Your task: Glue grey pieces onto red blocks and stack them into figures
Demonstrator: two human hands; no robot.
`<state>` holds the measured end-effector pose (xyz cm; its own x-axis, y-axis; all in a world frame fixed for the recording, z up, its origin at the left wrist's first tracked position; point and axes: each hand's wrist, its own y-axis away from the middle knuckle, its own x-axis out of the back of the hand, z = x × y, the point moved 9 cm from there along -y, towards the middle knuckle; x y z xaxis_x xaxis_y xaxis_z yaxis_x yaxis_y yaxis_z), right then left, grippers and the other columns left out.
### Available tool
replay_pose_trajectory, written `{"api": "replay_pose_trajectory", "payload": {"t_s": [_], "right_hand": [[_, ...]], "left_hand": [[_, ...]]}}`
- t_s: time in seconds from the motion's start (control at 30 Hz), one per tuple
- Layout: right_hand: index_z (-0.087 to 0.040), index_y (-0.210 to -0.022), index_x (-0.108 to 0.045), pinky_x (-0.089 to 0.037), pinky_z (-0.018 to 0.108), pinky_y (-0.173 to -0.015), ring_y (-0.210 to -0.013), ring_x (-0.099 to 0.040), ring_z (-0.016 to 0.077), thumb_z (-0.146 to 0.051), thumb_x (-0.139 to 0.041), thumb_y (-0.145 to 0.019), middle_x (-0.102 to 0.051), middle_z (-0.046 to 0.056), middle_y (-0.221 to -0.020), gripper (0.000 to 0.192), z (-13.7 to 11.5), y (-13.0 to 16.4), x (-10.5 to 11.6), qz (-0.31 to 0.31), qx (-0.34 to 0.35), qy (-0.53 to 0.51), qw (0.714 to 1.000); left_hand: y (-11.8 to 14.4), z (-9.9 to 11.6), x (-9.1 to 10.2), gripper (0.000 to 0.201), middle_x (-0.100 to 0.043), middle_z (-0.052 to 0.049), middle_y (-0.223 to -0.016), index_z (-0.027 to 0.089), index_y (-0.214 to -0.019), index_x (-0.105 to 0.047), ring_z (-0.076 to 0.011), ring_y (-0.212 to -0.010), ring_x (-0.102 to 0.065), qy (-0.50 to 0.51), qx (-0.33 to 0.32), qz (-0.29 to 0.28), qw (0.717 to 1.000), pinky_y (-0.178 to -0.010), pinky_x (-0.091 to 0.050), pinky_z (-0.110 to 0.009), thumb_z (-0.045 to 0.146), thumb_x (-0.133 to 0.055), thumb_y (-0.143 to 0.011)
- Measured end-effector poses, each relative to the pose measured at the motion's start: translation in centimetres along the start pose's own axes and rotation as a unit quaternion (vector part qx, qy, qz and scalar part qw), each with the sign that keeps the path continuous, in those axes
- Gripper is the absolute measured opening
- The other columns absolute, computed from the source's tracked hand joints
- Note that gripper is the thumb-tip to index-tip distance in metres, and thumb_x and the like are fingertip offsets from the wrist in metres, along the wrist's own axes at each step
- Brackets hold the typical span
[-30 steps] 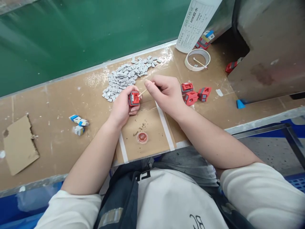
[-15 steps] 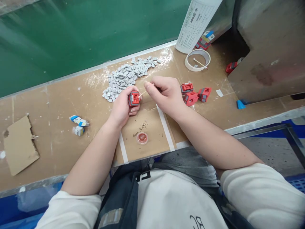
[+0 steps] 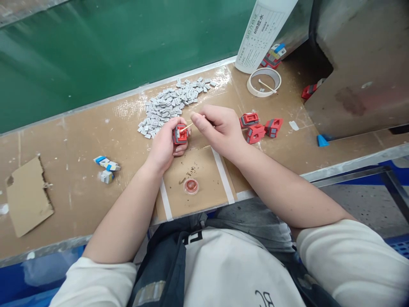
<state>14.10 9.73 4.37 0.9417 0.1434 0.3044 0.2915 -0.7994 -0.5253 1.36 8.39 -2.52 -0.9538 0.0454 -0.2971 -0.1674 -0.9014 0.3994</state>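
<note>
l hand wrapped round red block, recess facing the cam, over mid table. r hand pinching thin stick btwn thumb + fingers. chg vs a moment ago: stick tip was at recess's r edge, now further l across its upper part. prob means work's moved to a new spot on same block; tip contact unclear.

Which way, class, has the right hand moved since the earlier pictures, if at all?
Yes: the right hand has shifted slightly left, away from the red blocks.
</note>
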Motion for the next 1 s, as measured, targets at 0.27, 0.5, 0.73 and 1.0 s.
{"api": "replay_pose_trajectory", "payload": {"t_s": [0.27, 0.5, 0.73, 1.0], "right_hand": [[-0.024, -0.07, -0.037, -0.034, 0.028, -0.066, -0.068, -0.037, 0.0132, -0.07, -0.048, -0.108, -0.032, -0.004, -0.067, 0.061, 0.7, 0.0, -0.4, -0.014, -0.029, 0.013, 0.999], [-0.024, -0.068, -0.035, -0.031, 0.028, -0.064, -0.064, -0.034, 0.0114, -0.065, -0.047, -0.111, -0.032, -0.005, -0.065, 0.06, -0.5, -0.1, 0.5, -0.011, -0.004, -0.039, 0.999], [-0.022, -0.063, -0.038, -0.027, 0.028, -0.062, -0.057, -0.035, 0.0106, -0.038, -0.053, -0.108, -0.04, -0.006, -0.059, 0.05, -3.7, 4.0, -5.7, -0.418, 0.096, -0.033, 0.903], [-0.02, -0.073, -0.062, -0.024, 0.03, -0.065, -0.067, -0.053, 0.0154, -0.068, -0.051, -0.108, -0.065, 0.002, -0.071, 0.06, -2.8, 3.4, -3.9, -0.386, 0.053, 0.182, 0.903]], "left_hand": [[-0.1, 0.0, 0.0, 0.02, -0.054, 0.005, -0.064, 0.021, -0.089, -0.055, -0.0043, -0.037, -0.036, -0.006, -0.009, -0.009, 1.0, -0.036, -0.018, -0.017, 0.039, -0.058, -0.099], [-0.2, -0.2, 0.2, 0.016, -0.062, 0.003, -0.075, 0.021, -0.09, -0.056, -0.0027, -0.038, -0.035, 0.016, -0.003, -0.006, 1.0, -0.037, -0.018, -0.016, 0.034, -0.055, -0.1], [-0.4, 1.2, 1.5, 0.027, -0.061, 0.002, -0.081, 0.023, -0.095, -0.055, -0.0043, -0.037, -0.033, 0.113, -0.053, 0.017, 0.992, -0.035, -0.022, -0.019, 0.044, -0.04, -0.105], [-0.7, 2.1, 1.7, 0.024, -0.063, 0.001, -0.087, 0.022, -0.107, -0.065, -0.0066, -0.043, -0.044, 0.16, -0.084, 0.006, 0.984, -0.037, -0.031, -0.021, 0.035, -0.046, -0.102]]}}
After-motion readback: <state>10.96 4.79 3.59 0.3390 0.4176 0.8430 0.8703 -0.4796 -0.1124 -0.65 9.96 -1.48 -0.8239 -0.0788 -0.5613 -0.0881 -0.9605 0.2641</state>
